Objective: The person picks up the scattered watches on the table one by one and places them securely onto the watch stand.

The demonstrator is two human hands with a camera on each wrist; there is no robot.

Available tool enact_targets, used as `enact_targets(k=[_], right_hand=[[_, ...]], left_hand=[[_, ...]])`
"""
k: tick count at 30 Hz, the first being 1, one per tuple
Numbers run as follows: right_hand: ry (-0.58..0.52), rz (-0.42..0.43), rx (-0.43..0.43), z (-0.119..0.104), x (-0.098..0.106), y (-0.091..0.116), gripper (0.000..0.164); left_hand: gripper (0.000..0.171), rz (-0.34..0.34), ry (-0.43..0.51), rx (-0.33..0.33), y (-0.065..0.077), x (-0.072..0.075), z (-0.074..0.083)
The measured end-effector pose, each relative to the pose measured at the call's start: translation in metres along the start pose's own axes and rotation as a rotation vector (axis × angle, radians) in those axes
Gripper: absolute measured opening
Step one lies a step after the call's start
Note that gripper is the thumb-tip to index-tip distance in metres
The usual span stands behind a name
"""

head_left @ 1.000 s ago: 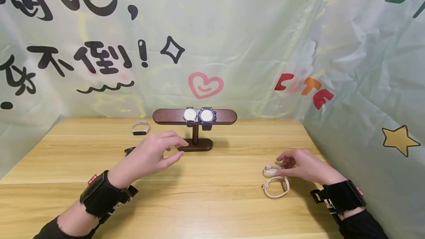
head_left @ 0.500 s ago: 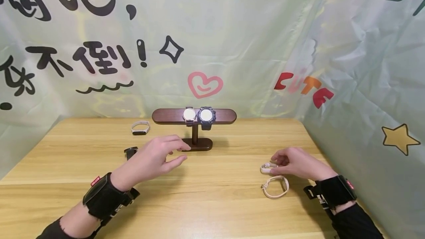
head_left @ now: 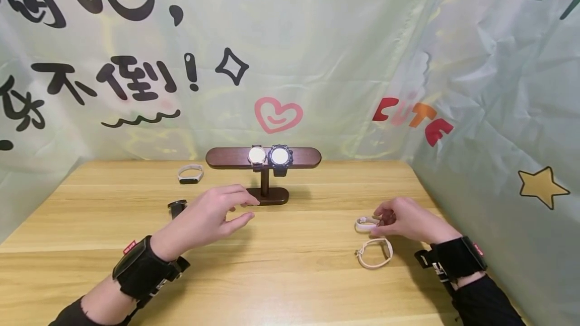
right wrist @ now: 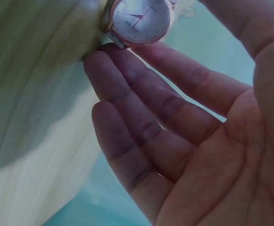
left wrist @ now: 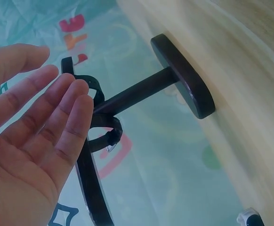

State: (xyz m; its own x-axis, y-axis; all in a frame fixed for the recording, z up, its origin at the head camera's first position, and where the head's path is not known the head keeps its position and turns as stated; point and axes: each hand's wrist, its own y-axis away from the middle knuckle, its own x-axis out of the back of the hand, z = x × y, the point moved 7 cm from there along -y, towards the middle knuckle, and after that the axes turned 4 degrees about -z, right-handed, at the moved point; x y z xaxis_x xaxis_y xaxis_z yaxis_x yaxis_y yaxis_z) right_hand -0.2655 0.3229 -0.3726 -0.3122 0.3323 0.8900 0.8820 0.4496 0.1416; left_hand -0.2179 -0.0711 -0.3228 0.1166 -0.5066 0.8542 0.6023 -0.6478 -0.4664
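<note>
My right hand [head_left: 410,220] pinches a pale-strapped wristwatch [head_left: 362,225] between thumb and fingertips at the table's right. In the right wrist view that wristwatch [right wrist: 141,20] shows a white dial with a rose-gold rim, at the tips of the right hand's [right wrist: 189,127] fingers. Just in front of it lies a cream bracelet-like band [head_left: 372,266], apart from the hand. My left hand [head_left: 208,218] hovers with loosely bent fingers, holding nothing, near the base of a dark wooden watch stand [head_left: 226,157]. The stand [left wrist: 139,93] carries two watches, a slim round one [head_left: 257,155] and a bulky black one [head_left: 280,156].
A white fitness band [head_left: 190,174] lies at the back left of the wooden table [head_left: 290,280]. A black watch [head_left: 177,207] sits partly hidden behind the left hand. Printed cloth [head_left: 344,54] hangs behind the table and along its right side.
My right hand has moved slightly left and away from me with the pale-strapped wristwatch, widening the gap to the cream band. The left hand shifted a little right, uncovering more of the black watch.
</note>
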Motion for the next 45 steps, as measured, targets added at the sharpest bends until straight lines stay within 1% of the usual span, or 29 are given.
enact_targets(k=[4, 11, 17, 20, 24, 29, 35, 39, 45], right_hand=[[-0.005, -0.012, 0.010, 0.000, -0.002, -0.001, 0.035], [0.038, 0.012, 0.062, -0.005, -0.002, -0.004, 0.022], [0.029, 0.014, 0.043, -0.006, -0.004, -0.006, 0.017], [0.027, 0.020, 0.030, -0.007, -0.004, -0.007, 0.015], [0.032, 0.029, 0.033, -0.009, -0.005, -0.008, 0.012], [0.040, 0.035, 0.033, -0.009, -0.005, -0.010, 0.011], [0.051, 0.064, 0.053, -0.013, -0.002, -0.010, 0.015], [0.054, 0.077, 0.067, -0.018, 0.001, -0.010, 0.017], [0.091, 0.103, 0.096, -0.028, 0.005, -0.008, 0.018]], left_hand=[[0.018, -0.008, -0.004, 0.000, 0.000, -0.001, 0.001], [0.017, -0.013, -0.004, -0.001, 0.000, -0.002, 0.001], [0.017, -0.018, -0.003, -0.002, 0.000, -0.002, 0.001], [0.017, -0.014, 0.000, -0.011, 0.000, -0.002, 0.001], [0.016, -0.006, -0.001, -0.028, 0.000, -0.003, 0.001], [0.016, -0.008, -0.004, -0.028, 0.000, -0.003, 0.001], [0.017, -0.024, 0.000, -0.015, 0.000, -0.004, 0.001], [0.017, -0.034, 0.002, -0.009, -0.001, -0.004, 0.001], [0.019, -0.034, 0.002, -0.009, 0.000, -0.005, 0.002]])
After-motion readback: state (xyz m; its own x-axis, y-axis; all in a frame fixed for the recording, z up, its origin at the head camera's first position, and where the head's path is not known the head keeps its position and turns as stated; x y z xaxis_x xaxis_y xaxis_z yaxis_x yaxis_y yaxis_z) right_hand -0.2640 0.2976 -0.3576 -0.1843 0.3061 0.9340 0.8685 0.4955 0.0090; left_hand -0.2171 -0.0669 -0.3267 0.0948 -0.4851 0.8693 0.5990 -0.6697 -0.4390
